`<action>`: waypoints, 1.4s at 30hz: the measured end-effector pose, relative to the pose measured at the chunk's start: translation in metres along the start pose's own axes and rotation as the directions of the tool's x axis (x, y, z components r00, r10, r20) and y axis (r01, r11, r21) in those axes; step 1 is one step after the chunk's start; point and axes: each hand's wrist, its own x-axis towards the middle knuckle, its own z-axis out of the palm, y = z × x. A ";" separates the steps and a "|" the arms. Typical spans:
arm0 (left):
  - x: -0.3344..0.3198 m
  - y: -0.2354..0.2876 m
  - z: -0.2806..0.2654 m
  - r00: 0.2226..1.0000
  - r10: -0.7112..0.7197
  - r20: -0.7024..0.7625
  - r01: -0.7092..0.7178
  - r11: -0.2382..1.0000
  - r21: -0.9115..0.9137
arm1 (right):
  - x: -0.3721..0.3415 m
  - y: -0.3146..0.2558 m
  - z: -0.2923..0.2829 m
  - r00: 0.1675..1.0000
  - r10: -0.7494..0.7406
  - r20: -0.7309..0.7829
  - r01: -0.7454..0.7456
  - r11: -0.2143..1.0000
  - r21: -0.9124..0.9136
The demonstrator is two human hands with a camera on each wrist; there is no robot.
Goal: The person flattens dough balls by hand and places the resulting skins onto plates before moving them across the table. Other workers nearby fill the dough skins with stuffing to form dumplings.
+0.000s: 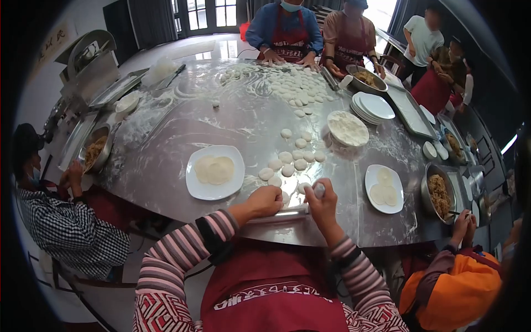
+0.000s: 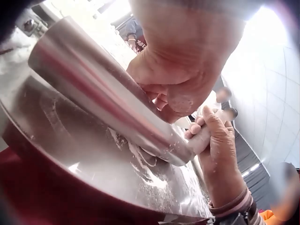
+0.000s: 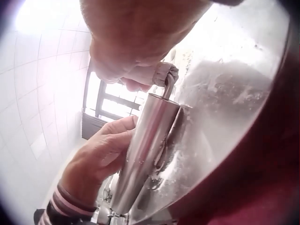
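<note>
A metal rolling pin (image 1: 289, 212) (image 2: 108, 96) (image 3: 146, 152) lies across the table's near edge. My right hand (image 1: 323, 206) (image 2: 218, 145) (image 3: 136, 37) grips its pale handle (image 3: 164, 73), fingers curled round it. Behind the roller, my left hand (image 1: 261, 202) (image 2: 183, 61) (image 3: 96, 159) has curled fingers pinching at a dough piece (image 1: 285, 198), largely hidden by hand and roller. Small flattened dough rounds (image 1: 287, 170) lie just beyond both hands.
Plates with thin wrappers stand left (image 1: 235, 185) and right (image 1: 372, 177). A flour bowl (image 1: 348, 128) and stacked plates (image 1: 373, 108) are farther back. Filling bowls flank the table (image 1: 440, 195) (image 1: 97, 149). Several people work round it; more dough pieces (image 1: 298, 86) lie at the far side.
</note>
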 end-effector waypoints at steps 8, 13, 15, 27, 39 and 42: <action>-0.011 -0.009 -0.002 0.997 0.079 0.017 -0.079 0.997 0.009 | -0.040 0.003 -0.016 1.000 -0.003 0.013 0.001 0.991 0.131; 0.006 -0.004 -0.009 0.999 0.045 0.002 -0.045 0.992 0.118 | 0.017 0.011 0.011 0.999 -0.026 -0.027 0.024 0.997 -0.067; 0.006 -0.007 -0.013 0.993 0.092 0.074 -0.100 0.990 0.105 | 0.013 0.012 0.007 0.999 -0.034 -0.021 0.032 0.994 -0.102; 0.005 -0.002 -0.019 0.988 0.039 0.150 -0.062 0.986 0.154 | 0.021 0.018 0.012 0.999 -0.032 -0.015 0.030 0.993 -0.113; 0.007 -0.005 -0.014 0.983 0.061 0.176 -0.090 0.983 0.163 | 0.023 0.012 0.012 0.999 -0.010 0.031 0.012 0.997 -0.070; 0.000 -0.009 -0.016 0.968 0.106 0.229 -0.141 0.980 0.143 | -0.011 0.001 -0.015 0.995 -0.083 0.051 0.090 0.981 -0.174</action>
